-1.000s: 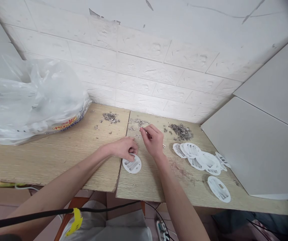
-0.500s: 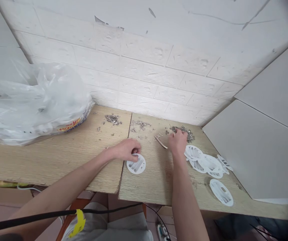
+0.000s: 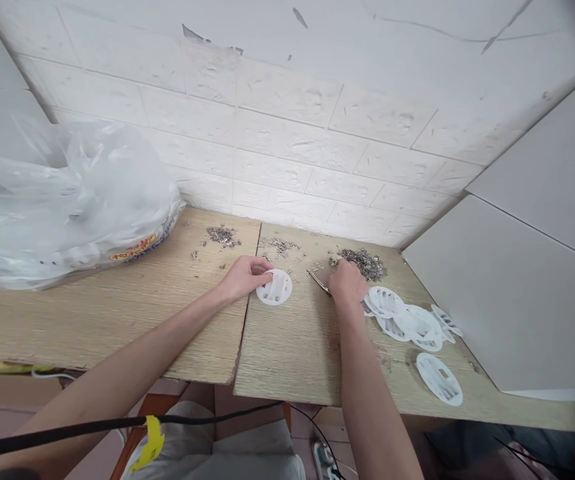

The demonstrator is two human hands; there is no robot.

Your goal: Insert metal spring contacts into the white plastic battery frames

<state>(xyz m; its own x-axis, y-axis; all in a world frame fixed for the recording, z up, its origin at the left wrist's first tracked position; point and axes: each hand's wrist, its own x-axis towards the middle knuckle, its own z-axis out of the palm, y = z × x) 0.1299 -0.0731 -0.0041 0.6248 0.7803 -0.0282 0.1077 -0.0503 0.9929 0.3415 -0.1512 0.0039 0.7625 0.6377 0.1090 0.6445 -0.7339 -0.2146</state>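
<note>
My left hand [image 3: 247,277] pinches the left edge of a white round plastic disc [image 3: 278,291] with slots and small metal pieces in it, its thumb over the disc. My right hand [image 3: 349,283] is curled just in front of a pile of small metal parts [image 3: 367,264], its fingertips mostly hidden. Next to its left side, slim metal tweezers [image 3: 317,281] reach up to the hand. Whether the fingers hold them or a small part, I cannot make out. Several similar white discs [image 3: 401,320] overlap to the right of that hand.
A single white disc [image 3: 439,380] lies near the front right of the wooden table [image 3: 287,360]. More small metal parts [image 3: 223,236] are heaped at the back left, others [image 3: 277,247] in the middle. A large plastic bag [image 3: 72,207] stands left; white panels [image 3: 507,300] lean right.
My left hand has moved the disc away from me, up toward the scattered parts. My right hand has drawn back from the pile and shifted left, close to the tweezers.
</note>
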